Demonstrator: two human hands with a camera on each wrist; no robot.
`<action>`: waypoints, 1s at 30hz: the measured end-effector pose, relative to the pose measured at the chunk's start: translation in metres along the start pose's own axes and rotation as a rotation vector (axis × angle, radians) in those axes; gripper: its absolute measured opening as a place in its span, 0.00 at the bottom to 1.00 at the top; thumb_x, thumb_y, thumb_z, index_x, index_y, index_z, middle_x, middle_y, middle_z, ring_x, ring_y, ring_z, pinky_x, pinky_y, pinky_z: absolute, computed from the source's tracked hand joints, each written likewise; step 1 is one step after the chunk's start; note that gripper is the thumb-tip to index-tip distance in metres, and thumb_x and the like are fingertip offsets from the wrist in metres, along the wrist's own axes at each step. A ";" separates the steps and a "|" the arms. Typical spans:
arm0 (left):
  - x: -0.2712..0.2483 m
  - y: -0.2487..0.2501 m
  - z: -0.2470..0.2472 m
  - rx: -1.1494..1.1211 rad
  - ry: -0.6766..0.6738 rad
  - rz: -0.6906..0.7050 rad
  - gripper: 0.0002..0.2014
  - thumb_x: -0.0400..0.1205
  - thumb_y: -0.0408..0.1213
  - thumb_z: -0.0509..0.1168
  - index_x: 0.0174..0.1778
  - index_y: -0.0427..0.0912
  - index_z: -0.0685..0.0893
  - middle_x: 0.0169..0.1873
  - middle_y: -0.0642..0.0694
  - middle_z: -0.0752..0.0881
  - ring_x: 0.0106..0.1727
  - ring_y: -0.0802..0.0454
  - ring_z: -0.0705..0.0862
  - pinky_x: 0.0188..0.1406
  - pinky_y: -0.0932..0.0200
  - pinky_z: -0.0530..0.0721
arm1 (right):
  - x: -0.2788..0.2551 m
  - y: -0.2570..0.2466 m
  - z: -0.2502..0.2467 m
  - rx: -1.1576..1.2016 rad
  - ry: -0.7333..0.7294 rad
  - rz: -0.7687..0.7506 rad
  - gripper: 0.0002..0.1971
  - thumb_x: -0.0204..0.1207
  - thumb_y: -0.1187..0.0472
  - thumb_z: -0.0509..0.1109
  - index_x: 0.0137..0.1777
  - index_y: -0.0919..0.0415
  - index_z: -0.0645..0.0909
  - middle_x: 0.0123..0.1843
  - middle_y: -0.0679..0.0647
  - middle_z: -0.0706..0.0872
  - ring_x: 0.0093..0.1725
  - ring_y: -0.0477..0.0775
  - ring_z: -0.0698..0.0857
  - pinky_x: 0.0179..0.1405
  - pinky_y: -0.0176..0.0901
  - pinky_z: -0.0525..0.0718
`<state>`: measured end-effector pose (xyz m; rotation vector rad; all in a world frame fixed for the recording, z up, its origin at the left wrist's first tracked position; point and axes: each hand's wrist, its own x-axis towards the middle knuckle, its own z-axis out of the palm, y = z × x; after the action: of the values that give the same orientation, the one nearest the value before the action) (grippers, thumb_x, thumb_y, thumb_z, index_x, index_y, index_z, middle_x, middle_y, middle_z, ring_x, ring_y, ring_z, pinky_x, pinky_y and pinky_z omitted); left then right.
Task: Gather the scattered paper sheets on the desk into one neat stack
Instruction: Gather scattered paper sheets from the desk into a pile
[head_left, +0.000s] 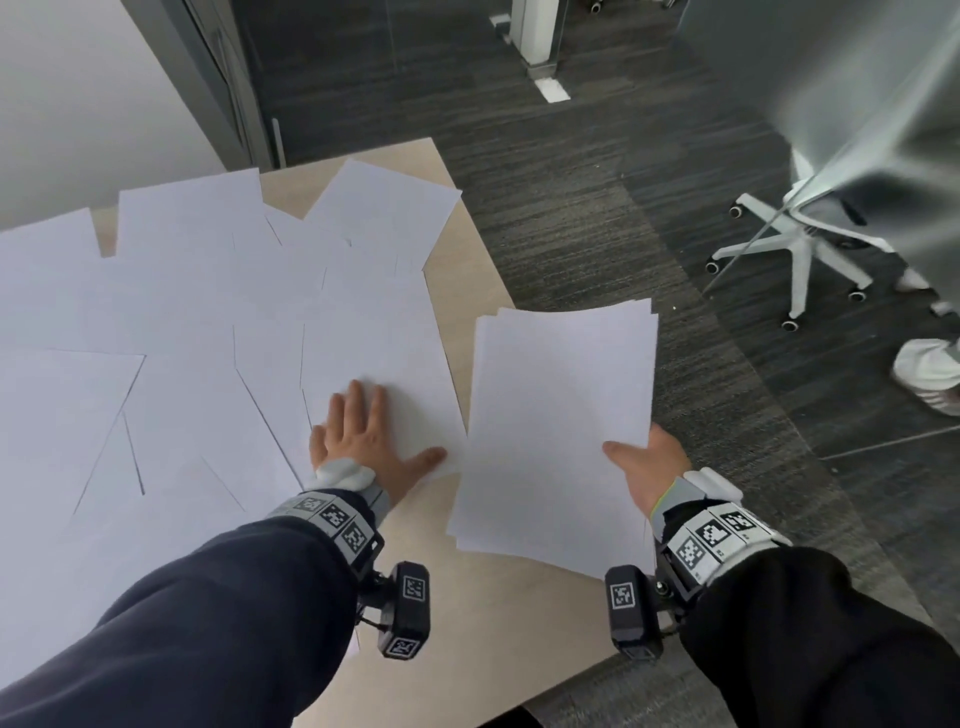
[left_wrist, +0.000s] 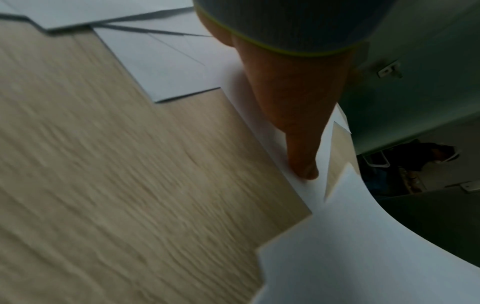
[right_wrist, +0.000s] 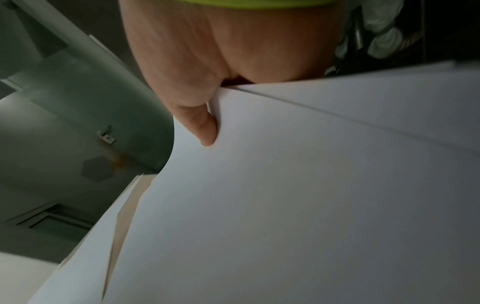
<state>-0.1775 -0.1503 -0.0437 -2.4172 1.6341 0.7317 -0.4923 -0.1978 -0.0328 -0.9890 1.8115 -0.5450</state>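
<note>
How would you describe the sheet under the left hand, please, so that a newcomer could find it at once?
Start at the wooden desk and go to its right side, where the loose white sheets end. The sheet is the nearest one to the held stack in the right hand. Unlike its neighbours, it has the left hand flat on its near edge.

white paper sheets (head_left: 208, 312), light wood-grain desk (head_left: 493, 623), dark sleeves (head_left: 208, 613)

No readable text shows anywhere; the paper sheets (head_left: 208, 322) are blank, and the wrist bands (head_left: 332, 517) carry only square black-and-white marker patterns.
</note>
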 end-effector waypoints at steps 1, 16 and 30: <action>0.001 -0.001 0.001 0.013 0.001 0.003 0.58 0.71 0.82 0.52 0.88 0.54 0.34 0.88 0.50 0.32 0.88 0.47 0.33 0.87 0.39 0.43 | 0.002 0.000 -0.003 0.008 0.020 0.003 0.12 0.77 0.65 0.72 0.59 0.58 0.83 0.50 0.54 0.89 0.50 0.60 0.87 0.59 0.53 0.84; 0.002 -0.022 -0.017 -0.116 0.094 0.077 0.39 0.78 0.71 0.61 0.83 0.57 0.65 0.86 0.57 0.63 0.87 0.51 0.59 0.82 0.40 0.63 | -0.005 0.000 -0.012 0.036 0.024 -0.018 0.12 0.78 0.66 0.71 0.60 0.56 0.82 0.46 0.49 0.87 0.47 0.56 0.86 0.52 0.46 0.81; -0.056 0.031 0.000 -0.142 -0.089 0.440 0.35 0.80 0.74 0.54 0.84 0.67 0.63 0.87 0.65 0.54 0.89 0.59 0.46 0.85 0.45 0.47 | -0.034 -0.012 0.039 0.142 -0.121 0.071 0.18 0.82 0.51 0.64 0.68 0.57 0.80 0.59 0.54 0.88 0.58 0.62 0.86 0.66 0.58 0.82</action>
<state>-0.2217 -0.1158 -0.0128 -2.0868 2.1709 1.0313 -0.4460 -0.1743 -0.0230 -0.8406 1.6695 -0.5504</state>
